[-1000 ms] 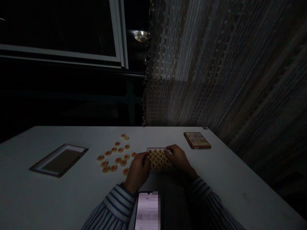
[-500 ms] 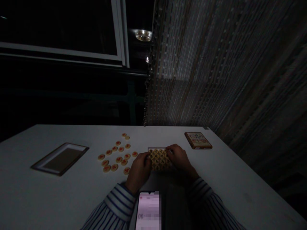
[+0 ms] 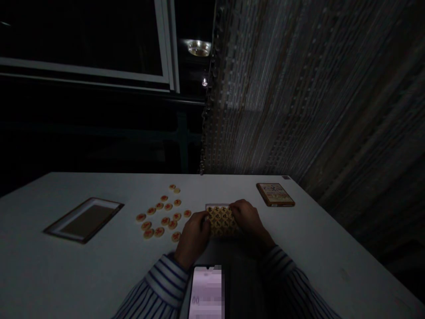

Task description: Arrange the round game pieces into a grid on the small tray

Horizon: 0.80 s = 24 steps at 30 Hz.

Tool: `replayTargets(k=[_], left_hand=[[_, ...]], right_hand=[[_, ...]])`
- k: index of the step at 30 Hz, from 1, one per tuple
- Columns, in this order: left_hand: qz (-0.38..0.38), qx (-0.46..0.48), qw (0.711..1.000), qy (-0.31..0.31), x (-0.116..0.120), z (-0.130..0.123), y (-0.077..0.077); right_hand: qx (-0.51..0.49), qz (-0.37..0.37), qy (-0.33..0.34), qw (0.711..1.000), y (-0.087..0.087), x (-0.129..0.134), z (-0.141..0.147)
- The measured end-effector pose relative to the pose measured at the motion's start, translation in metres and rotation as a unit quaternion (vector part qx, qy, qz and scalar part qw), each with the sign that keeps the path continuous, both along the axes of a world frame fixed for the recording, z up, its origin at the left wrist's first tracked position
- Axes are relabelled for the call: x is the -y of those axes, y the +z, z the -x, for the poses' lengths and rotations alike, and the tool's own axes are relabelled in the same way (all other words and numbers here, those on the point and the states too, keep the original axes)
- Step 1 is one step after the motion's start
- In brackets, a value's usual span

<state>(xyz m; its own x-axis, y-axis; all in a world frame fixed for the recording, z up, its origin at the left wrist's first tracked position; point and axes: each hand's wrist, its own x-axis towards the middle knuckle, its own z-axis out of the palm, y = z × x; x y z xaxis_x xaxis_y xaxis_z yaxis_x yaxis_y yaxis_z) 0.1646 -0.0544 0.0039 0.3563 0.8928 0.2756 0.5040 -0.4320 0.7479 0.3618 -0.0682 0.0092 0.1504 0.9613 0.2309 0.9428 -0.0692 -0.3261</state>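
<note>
Dimly lit tabletop: a box of black-marked discs held between two hands

Head view: a shallow box (image 3: 212,205) is set on a white table (image 3: 332,248); it is taken as the landmark for everything else. It is filled with round yellowish discs (image 3: 219,221) marked in black, packed close together in rows.

The left side of the box is held by the left hand (image 3: 193,237), its fingers and thumb closed at the edge. The far right corner is held by the right hand (image 3: 251,221), fingers bent over the rim. How firmly the box is gripped cannot be told. Both wrists are covered by striped sleeves (image 3: 166,279).

To the left of the box, loose discs marked in red (image 3: 165,221) are scattered flat, the nearest ones just beside the left hand. Well beyond these, farther left, an open tray (image 3: 86,220) is laid with its brown base showing. Right of the box and farther back, a flat printed case (image 3: 276,194) is placed. On the near side of the box, a phone (image 3: 201,288) with a lit screen is seen, partly masked by pixelation.

Behind the box, a curtain of strings (image 3: 252,110) is hung; to its left, a pale window frame (image 3: 166,44) and a glowing lamp (image 3: 199,48) are set against darkness.
</note>
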Motion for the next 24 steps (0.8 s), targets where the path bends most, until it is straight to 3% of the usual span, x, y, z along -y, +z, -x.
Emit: replayTargets(k=[24], left_hand=[[-0.005, -0.010, 1.000, 0.007, 0.0025, 0.0003, 0.0041]], right_hand=[[0.000, 0.031, -0.012, 0.999, 0.0059, 0.0030, 0.0036]])
